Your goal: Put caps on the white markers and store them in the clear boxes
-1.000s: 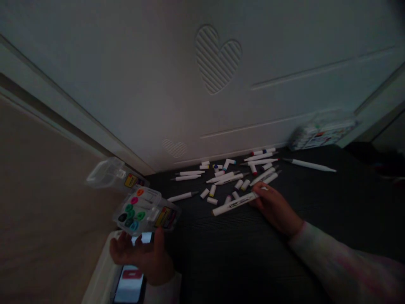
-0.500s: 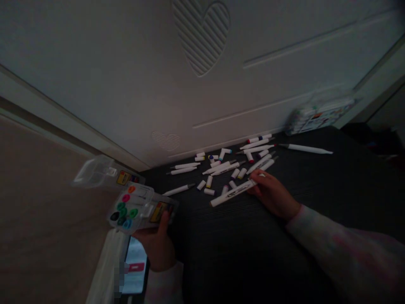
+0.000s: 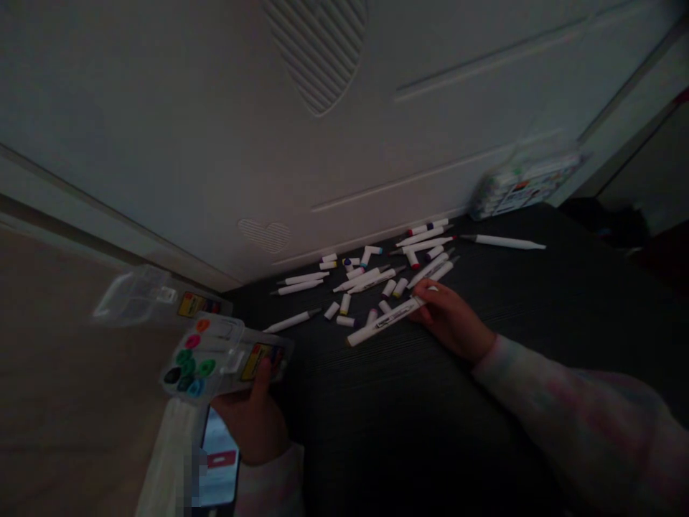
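My left hand [image 3: 252, 416] is closed round a clear plastic marker case [image 3: 220, 355] with several coloured marker ends showing and its lid [image 3: 143, 296] hanging open to the left. My right hand [image 3: 449, 316] rests on the dark ribbed surface [image 3: 409, 424], its fingers closed on the end of a long white marker [image 3: 383, 322] that lies pointing left. Just beyond it, several white markers and loose caps [image 3: 371, 276] lie scattered near the wall.
A pale panelled wall with raised heart shapes [image 3: 317, 50] rises behind the markers. Another clear marker box [image 3: 525, 183] sits at the far right by the wall. A single white pen [image 3: 503, 243] lies apart. A lit phone screen [image 3: 218, 470] shows below my left hand.
My left hand has closed more firmly round the case. The view has shifted, so everything sits lower left. My right hand keeps hold of the long marker.
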`<state>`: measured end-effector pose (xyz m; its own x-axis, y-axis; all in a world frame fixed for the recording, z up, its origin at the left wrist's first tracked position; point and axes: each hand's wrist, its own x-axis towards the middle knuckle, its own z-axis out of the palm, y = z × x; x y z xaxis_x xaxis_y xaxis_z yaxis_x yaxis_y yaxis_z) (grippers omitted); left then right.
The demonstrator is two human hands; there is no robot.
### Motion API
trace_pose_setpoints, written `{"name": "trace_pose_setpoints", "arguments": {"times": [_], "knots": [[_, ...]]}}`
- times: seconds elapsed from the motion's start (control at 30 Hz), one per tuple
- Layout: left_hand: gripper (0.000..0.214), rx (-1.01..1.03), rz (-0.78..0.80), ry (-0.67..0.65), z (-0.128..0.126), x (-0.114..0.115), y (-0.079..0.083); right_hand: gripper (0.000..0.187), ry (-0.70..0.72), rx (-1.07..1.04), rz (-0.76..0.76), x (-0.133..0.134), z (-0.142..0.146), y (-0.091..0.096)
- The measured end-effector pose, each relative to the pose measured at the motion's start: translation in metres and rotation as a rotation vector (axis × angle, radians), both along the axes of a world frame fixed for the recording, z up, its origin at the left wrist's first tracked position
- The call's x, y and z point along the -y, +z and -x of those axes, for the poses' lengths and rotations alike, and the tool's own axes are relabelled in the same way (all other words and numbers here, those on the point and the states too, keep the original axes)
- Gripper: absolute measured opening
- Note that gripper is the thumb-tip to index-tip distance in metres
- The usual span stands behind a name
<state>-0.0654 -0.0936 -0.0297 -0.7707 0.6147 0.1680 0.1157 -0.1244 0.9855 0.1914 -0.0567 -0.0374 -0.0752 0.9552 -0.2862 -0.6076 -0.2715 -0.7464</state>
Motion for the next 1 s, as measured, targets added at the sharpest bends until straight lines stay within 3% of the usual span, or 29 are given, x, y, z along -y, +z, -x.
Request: {"name": "trace_pose_setpoints", "arguments": {"times": [0.67, 1.0], "knots": [[0.052, 0.024, 0.022, 0.019, -0.0017, 0.0006, 0.0012, 0.025, 0.007, 0.014, -0.008, -0.0006, -0.0005, -0.0008], [0.061, 0.079, 0.009, 0.022, -0.0023, -0.0007, 0.0035, 0.023, 0.005, 0.014, -0.006, 0.0001, -0.0003, -0.0007]]}}
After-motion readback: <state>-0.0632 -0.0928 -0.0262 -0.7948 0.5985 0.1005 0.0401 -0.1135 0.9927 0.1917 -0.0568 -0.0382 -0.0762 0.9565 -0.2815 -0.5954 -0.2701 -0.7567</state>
